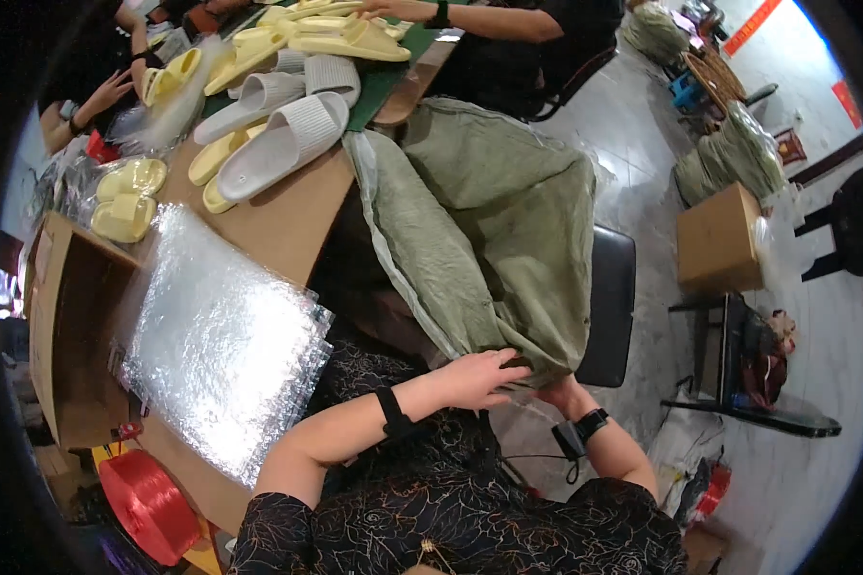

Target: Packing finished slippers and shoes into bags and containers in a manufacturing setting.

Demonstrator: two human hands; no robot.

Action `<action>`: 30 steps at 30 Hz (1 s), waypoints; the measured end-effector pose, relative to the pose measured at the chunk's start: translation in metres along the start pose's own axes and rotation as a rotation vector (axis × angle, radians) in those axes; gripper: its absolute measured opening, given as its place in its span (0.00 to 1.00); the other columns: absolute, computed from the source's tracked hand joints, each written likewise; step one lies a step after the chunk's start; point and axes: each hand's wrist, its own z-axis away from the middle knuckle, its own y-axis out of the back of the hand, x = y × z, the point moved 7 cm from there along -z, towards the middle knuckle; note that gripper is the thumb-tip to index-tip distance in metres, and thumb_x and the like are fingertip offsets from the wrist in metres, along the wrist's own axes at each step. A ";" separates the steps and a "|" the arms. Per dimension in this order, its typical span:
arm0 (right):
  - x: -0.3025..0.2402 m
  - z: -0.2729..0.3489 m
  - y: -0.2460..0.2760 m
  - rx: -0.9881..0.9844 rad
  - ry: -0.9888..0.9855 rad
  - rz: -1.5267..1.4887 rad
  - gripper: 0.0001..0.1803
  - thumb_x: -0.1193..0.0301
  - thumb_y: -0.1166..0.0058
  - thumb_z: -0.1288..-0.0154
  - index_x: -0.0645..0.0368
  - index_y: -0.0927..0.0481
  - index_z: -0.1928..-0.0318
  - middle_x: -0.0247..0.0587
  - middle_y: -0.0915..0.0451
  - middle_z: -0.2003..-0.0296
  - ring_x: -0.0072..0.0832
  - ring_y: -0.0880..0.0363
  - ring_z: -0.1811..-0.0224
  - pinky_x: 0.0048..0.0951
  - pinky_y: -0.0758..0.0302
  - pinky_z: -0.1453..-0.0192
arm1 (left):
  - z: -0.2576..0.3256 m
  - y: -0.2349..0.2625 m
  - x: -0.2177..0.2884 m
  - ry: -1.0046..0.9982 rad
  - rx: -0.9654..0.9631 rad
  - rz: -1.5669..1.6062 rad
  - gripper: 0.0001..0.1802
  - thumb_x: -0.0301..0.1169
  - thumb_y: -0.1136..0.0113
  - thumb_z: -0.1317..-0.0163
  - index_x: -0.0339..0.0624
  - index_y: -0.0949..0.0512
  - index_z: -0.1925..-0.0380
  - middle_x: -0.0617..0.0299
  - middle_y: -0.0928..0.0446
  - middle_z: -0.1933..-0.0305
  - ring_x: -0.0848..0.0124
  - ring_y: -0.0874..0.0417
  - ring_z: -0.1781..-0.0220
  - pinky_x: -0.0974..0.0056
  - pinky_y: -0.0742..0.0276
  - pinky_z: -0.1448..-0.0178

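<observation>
A large olive-green woven sack (523, 220) hangs with its mouth spread in front of me, beside the table's right edge. My left hand (479, 379) is at the sack's near rim, fingers bent over the fabric and closed on it. Close by on the right, my right hand (558, 393) grips the same near edge from the outside; its fingers are mostly hidden by the fabric. The bottom of the sack's inside is out of sight behind the folds.
Left of me, the brown table (283, 225) bears a stack of clear plastic bags (225, 335), grey slippers (292, 144) and yellow slippers (129, 196). A red twine roll (149, 503) sits lower left. A black stool (612, 307) and cardboard box (714, 240) stand right. Other people work across the table.
</observation>
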 end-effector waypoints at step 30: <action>-0.274 -0.060 -0.143 0.542 1.079 0.821 0.23 0.67 0.46 0.29 0.64 0.30 0.38 0.44 0.25 0.47 0.27 0.27 0.47 0.29 0.31 0.40 | 0.066 0.030 -0.051 0.159 0.074 -0.005 0.42 0.42 0.32 0.42 0.40 0.38 0.31 0.41 0.33 0.35 0.45 0.29 0.37 0.49 0.32 0.34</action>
